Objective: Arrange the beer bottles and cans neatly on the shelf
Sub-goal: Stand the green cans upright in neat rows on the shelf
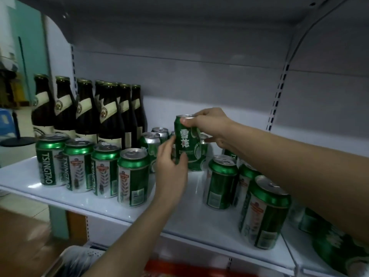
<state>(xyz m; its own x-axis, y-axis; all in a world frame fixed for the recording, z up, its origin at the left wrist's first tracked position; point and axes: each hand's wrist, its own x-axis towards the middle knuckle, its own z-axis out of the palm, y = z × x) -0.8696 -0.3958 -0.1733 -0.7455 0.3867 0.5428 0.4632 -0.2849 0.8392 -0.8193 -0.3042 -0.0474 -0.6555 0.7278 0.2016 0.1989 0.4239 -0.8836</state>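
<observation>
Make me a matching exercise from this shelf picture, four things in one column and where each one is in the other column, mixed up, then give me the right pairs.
Things
1. dark bottles
2. row of Tsingtao cans
3. green can with Chinese characters
4. can with a pull tab

Places
A. held upright between the left hand and the right hand
B. standing at the back left of the shelf
C. near the front edge, under the right forearm
D. lined up in front of the bottles

Pairs: 1-B, 2-D, 3-A, 4-C
</observation>
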